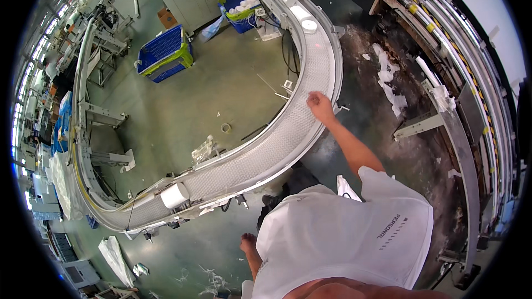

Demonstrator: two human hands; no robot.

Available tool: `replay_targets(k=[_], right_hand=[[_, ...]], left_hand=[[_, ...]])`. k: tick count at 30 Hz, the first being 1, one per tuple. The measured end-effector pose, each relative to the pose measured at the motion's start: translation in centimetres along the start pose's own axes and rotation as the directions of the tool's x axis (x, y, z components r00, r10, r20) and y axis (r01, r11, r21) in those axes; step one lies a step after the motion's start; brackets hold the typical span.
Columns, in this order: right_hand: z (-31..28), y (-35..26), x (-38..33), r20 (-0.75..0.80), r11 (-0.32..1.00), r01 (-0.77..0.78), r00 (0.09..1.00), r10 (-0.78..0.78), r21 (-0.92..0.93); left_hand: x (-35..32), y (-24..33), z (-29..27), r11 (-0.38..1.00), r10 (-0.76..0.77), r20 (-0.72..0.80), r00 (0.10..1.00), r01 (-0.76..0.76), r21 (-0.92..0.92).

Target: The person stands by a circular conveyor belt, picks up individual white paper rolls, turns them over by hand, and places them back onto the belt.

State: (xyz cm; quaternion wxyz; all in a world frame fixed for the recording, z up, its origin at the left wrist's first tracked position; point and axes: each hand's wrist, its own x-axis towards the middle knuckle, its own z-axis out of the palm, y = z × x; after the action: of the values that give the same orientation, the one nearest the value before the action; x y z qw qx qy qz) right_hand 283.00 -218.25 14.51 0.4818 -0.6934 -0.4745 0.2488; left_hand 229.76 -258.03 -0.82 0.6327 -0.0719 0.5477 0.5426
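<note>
My right hand (320, 105) reaches out over the curved conveyor (288, 127), above its pale textured belt near the outer rail. Its fingers are curled in, and nothing shows in them. Low at my left side hangs my left hand (249, 242), apart from the conveyor, with its fingers curled and no object visible. A white roll (308, 26) leads a row of several white rolls at the belt's far end. On the near left stretch of the belt a larger-looking white roll (174, 195) lies on its side.
Inside the curve stand a blue and yellow-green crate (165, 54) and a crate of white rolls (242, 11). A tape ring (225, 128) and crumpled plastic (205, 150) lie on the floor. To the right runs another rail line (468, 171), with torn white scraps (388, 80) beside it.
</note>
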Motion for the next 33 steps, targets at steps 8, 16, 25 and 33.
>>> replay_targets(k=[8, 16, 25, 33], right_hand=[[-4.3, 6.0, 14.7, -0.22, 0.96, -0.222, 0.958, 0.183, -0.171], [-3.2, 6.8, 22.4, -0.139, 0.836, -0.549, 0.828, 0.543, -0.008], [3.3, 10.2, 15.1, 0.377, 0.412, -0.804, 0.574, 0.727, 0.429], [1.7, -0.5, 5.3, 0.501, 0.136, -0.759, 0.541, 0.675, 0.637]], left_hand=[[-6.7, 2.7, 20.3, 0.359, 0.862, -0.193, 0.469, -0.294, 0.886], [-0.7, 0.9, 49.6, 0.277, 0.134, 0.557, 0.819, -0.571, 0.773], [12.6, -10.3, 54.3, 0.0, 0.124, 0.491, 0.863, -0.494, 0.869], [8.5, -6.0, 50.1, 0.344, -0.074, 0.364, 0.928, -0.319, 0.883]])
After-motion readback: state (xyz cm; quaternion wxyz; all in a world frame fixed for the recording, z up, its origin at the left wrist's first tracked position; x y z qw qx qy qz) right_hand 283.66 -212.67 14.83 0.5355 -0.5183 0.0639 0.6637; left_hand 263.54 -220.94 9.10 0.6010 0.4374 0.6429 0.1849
